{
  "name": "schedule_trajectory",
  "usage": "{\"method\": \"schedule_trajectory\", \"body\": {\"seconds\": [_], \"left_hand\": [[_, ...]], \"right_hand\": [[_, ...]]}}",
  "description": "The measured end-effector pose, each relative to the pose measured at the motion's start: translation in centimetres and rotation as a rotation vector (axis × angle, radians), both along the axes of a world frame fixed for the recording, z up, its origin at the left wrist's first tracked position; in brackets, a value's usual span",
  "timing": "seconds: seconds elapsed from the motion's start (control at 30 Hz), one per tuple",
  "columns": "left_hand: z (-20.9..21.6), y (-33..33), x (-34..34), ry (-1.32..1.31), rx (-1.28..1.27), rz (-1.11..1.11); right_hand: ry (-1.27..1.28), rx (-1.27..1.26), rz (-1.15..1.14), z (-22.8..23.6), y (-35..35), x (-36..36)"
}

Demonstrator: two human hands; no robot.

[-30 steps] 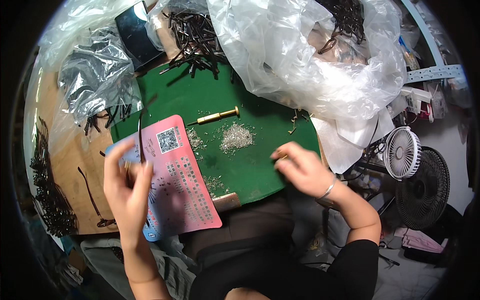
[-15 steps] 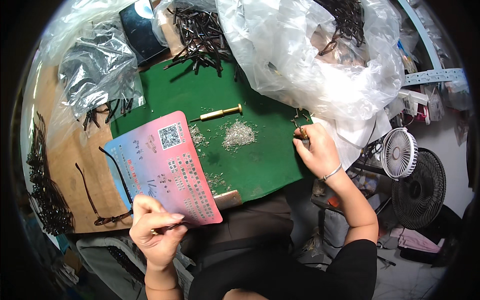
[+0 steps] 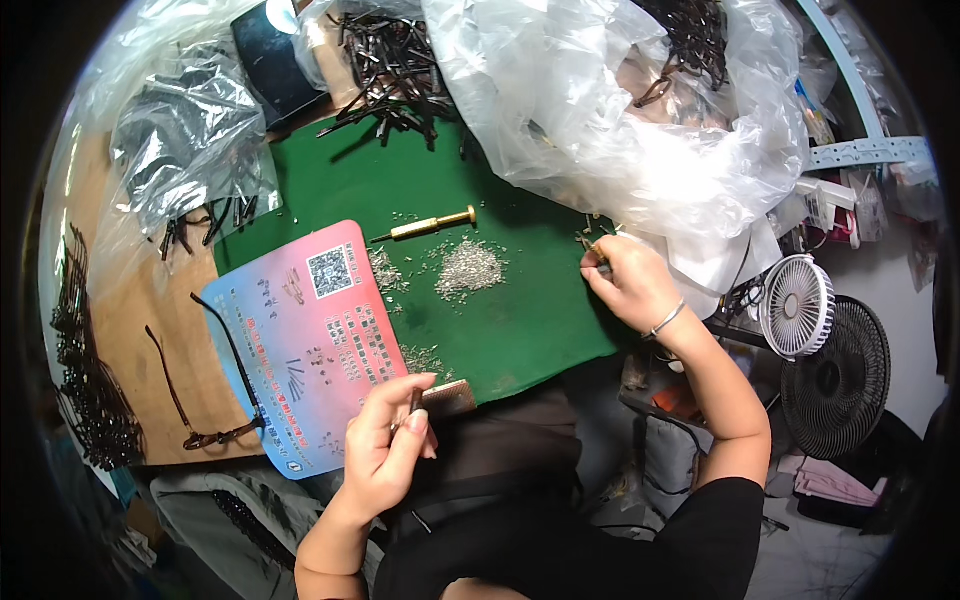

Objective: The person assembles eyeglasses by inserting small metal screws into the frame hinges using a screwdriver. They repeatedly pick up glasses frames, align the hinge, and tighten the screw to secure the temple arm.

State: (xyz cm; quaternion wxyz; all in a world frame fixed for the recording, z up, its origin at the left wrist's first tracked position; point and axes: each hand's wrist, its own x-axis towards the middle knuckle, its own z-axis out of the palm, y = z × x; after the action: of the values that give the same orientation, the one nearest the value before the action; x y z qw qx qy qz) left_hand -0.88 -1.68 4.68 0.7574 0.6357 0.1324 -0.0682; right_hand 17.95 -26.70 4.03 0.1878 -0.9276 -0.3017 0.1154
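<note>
My left hand [image 3: 385, 450] is closed in a pinch at the mat's front edge, around a thin dark brown glasses temple [image 3: 416, 400]; most of the temple is hidden by the fingers. At the right side of the green mat [image 3: 540, 340], my right hand [image 3: 635, 280] pinches a small brass-coloured piece [image 3: 597, 251], next to several loose small brass pieces [image 3: 590, 226]. Between the hands lies a pile of tiny silvery screws [image 3: 470, 270]. A brass screwdriver [image 3: 425, 228] rests behind the pile, its tip pointing left.
A pink and blue printed pad [image 3: 300, 350] covers the mat's left part, with a glasses frame [image 3: 225, 436] on its edge. Bundled dark temples [image 3: 85, 370] lie far left, more [image 3: 395, 75] at the back. Plastic bags [image 3: 600, 120] crowd the rear; a white fan [image 3: 797, 305] stands right.
My left hand has moved right, from the pad's lower edge to the mat's front edge, still holding the temple. My right hand has shifted slightly up and keeps its pinch by the brass pieces.
</note>
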Motion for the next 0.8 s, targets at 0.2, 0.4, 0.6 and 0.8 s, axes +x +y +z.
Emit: {"method": "schedule_trajectory", "body": {"seconds": [0.2, 0.4, 0.6, 0.8], "left_hand": [[0.6, -1.3, 0.5, 0.185, -0.221, -0.053], [0.9, -1.9, 0.1, 0.129, -0.298, 0.007], [0.3, -2.1, -0.1, 0.089, -0.428, 0.065], [-0.3, -2.4, -0.5, 0.072, -0.422, 0.07]], "right_hand": [[0.475, 0.463, -0.009, 4.4, 5.0, -5.4], [0.452, 0.711, 0.043, 2.5, 9.0, -7.5], [0.434, 0.729, 0.006, 1.7, 9.8, -7.9], [0.281, 0.798, 0.055, 1.1, 9.6, -9.1]]}}
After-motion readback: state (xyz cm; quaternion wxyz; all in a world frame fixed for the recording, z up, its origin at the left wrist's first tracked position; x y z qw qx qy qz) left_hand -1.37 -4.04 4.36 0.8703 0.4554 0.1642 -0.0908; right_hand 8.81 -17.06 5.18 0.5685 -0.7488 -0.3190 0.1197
